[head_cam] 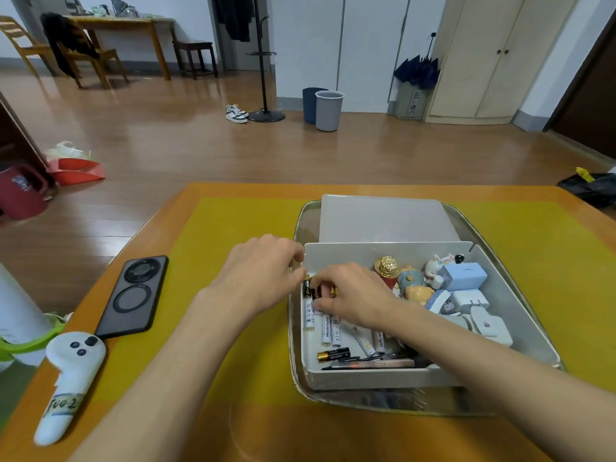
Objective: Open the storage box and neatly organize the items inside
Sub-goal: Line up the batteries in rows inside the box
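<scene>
The white storage box (pixel 520 315) stands open on a clear tray (pixel 301 225), its lid (pixel 383 220) lying flat behind it. Inside, white batteries (pixel 326 330) lie side by side at the left, and a black-and-gold battery (pixel 333 355) lies across near the front. Small figurines (pixel 413 285), a gold-topped red jar (pixel 386 270), a blue charger (pixel 463 276) and white plugs (pixel 483 323) fill the right side. My right hand (pixel 353 296) pinches black-and-gold batteries (pixel 311 288) at the box's far-left corner. My left hand (pixel 260 271) grips the box's left wall, its fingertips touching the same batteries.
A black phone (pixel 135 296) lies face down left of the tray on the yellow mat (pixel 213 261). A white controller (pixel 70 378) lies near the table's left edge, next to a white and green object (pixel 20 321). Pens (pixel 373 363) lie along the box's front wall.
</scene>
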Available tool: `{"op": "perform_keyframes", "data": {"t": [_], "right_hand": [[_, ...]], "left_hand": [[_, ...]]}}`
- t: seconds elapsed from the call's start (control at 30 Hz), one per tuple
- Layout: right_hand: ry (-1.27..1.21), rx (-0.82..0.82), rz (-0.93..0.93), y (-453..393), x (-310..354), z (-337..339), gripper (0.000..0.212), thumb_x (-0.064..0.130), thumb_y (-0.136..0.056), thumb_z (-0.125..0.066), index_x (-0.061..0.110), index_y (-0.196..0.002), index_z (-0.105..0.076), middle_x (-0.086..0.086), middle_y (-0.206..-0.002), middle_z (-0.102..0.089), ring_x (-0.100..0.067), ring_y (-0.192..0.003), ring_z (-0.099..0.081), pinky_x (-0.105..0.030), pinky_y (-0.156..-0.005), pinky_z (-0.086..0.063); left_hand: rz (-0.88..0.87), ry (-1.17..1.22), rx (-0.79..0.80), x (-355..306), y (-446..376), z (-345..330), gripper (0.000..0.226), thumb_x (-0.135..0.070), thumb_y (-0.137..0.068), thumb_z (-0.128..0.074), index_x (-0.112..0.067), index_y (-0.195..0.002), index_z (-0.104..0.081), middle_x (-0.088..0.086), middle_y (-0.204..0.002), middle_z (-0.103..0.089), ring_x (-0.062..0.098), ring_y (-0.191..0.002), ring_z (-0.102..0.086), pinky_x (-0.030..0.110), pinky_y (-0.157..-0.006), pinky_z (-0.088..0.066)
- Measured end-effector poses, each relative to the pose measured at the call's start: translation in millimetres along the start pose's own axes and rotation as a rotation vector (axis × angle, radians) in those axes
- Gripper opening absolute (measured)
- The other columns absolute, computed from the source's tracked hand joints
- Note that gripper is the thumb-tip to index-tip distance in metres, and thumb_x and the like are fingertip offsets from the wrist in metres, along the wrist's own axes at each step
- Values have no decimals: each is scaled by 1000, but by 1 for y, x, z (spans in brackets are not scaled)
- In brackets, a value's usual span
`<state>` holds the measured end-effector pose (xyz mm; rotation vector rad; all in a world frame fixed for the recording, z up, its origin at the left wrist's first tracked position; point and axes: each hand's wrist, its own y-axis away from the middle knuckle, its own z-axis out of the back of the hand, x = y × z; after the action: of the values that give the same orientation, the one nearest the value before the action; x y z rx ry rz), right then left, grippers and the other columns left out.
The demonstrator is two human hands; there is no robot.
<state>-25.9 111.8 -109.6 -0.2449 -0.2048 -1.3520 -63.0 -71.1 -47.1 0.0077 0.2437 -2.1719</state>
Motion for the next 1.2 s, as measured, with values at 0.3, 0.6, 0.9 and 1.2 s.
{"op": "perform_keyframes", "data": {"t": [0.3,0.6,0.9,1.2], "right_hand": [[111,37,86,-3,1,-8,40,15,-97,-47,31,-133,-54,1,-96,-49,-28,-94,-57,-37,-65,-37],[272,68,143,-6,-1,-10,49,20,-97,-52,26,-145,-45,1,-92,-32,-20,-85,-38,-37,-61,-30],[295,0,169,6,-19,3,38,21,-96,-50,19,-132,-58,-3,-120,-50,-21,-108,-43,-36,-74,-46],[182,-141,155,-6,-17,-10,34,46,-97,-50,18,-111,-64,0,-106,-54,-19,-104,-46,-32,-72,-34]], "left_hand": [[-3,0,15,-1,-1,-2,27,-48,-94,-52,-34,-112,-64,-12,-110,-69,20,-101,-63,32,-68,-44],[0,5,23,-6,-3,-1,27,-46,-95,-51,-33,-114,-65,-12,-108,-69,18,-99,-63,30,-67,-43],[-47,14,44,-10,-4,-5,24,-32,-97,-47,-29,-110,-68,-6,-111,-65,21,-107,-55,37,-76,-50],[-107,21,85,-11,-11,-10,30,-22,-95,-47,-27,-116,-68,-7,-120,-64,19,-115,-52,38,-87,-48]]}}
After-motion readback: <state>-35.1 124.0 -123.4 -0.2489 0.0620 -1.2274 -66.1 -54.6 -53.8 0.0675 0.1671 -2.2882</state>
